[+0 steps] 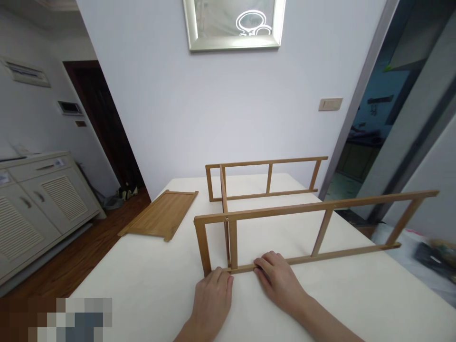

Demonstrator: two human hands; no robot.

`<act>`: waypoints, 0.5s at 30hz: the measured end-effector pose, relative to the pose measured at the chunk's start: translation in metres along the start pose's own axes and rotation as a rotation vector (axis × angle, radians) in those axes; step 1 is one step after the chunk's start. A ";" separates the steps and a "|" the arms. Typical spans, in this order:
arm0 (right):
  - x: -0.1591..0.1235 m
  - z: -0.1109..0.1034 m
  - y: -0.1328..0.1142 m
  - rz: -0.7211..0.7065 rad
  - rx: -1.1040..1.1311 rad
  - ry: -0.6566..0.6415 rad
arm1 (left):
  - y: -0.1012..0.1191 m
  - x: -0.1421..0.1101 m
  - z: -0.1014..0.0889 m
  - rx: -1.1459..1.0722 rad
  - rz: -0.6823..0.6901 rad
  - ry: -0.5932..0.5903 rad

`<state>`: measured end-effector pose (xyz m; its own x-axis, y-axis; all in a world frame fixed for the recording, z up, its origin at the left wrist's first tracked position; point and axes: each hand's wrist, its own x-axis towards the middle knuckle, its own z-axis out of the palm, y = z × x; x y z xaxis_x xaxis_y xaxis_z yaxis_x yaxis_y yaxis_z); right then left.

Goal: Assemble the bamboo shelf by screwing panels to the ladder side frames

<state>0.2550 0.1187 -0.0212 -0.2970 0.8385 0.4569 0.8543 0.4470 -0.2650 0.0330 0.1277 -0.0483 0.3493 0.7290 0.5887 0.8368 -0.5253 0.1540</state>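
A wooden shelf frame (285,212) lies on its side across the white table (142,285). Its two ladder-like sides are joined near the left end by a wooden shelf panel seen edge-on (223,190). My left hand (213,294) has its fingers curled over the bottom rail of the near side, close to the frame's left corner. Farther right along that same rail, my right hand (280,280) grips it with bent fingers. Part of the rail is hidden under both hands. A slatted wooden panel (162,213) rests flat on the table to the left, apart from the frame.
Behind the table rises a pale wall with a framed picture (235,49) and a light switch (330,104). A white cabinet (53,190) stands at the left. On the right, a doorway opens beside the wall, with bagged items (427,256) near the table edge.
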 end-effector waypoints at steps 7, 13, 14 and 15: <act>0.000 0.000 0.001 0.017 0.007 -0.041 | -0.015 -0.003 -0.006 0.026 0.038 0.032; 0.001 0.001 0.002 0.002 -0.003 -0.041 | -0.015 -0.007 0.002 0.079 0.094 -0.007; 0.002 0.001 0.002 -0.008 -0.009 -0.034 | -0.014 -0.007 0.003 0.067 0.088 -0.014; 0.002 0.001 0.002 -0.020 -0.016 -0.021 | -0.014 -0.007 0.003 0.053 0.082 -0.022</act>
<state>0.2556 0.1212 -0.0214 -0.3230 0.8358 0.4439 0.8548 0.4590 -0.2423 0.0201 0.1316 -0.0568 0.4262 0.6943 0.5799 0.8260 -0.5600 0.0634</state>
